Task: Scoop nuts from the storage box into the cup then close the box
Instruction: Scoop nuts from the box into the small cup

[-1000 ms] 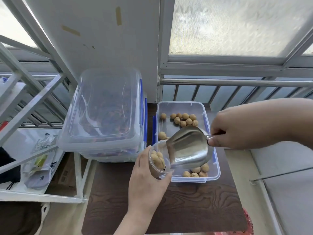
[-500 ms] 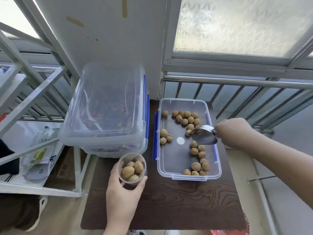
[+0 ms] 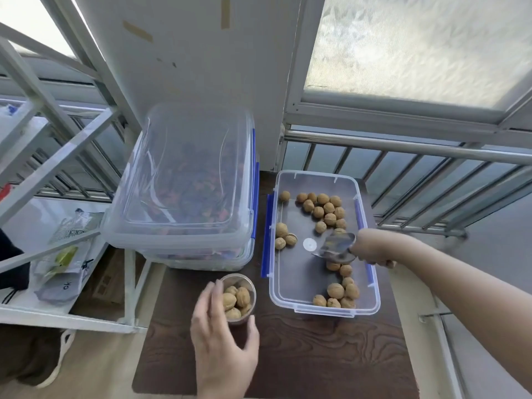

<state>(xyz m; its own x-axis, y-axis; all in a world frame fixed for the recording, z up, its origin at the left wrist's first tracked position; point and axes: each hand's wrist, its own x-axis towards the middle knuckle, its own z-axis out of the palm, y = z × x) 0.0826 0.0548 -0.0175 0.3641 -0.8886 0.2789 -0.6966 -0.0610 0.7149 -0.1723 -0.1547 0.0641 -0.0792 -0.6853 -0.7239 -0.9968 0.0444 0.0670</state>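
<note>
A clear storage box (image 3: 322, 311) with blue clips lies open on the dark table (image 3: 302, 358), with several walnuts (image 3: 324, 210) scattered inside. My right hand (image 3: 374, 249) grips the handle of a metal scoop (image 3: 336, 249), whose bowl is low inside the box near the right wall. A small clear cup (image 3: 239, 298) holding several walnuts stands on the table left of the box. My left hand (image 3: 223, 349) is just below the cup, its fingers spread loosely around the base and blurred.
A large lidded clear container (image 3: 184, 180) with dark contents stands at the back left, close to the box. A white metal rack (image 3: 57, 156) with packets is on the left. A metal railing (image 3: 431, 156) runs behind and right.
The cup has come down onto the table and my left hand's fingers have loosened around it. The scoop has dipped lower into the box, near the walnuts at the right wall.
</note>
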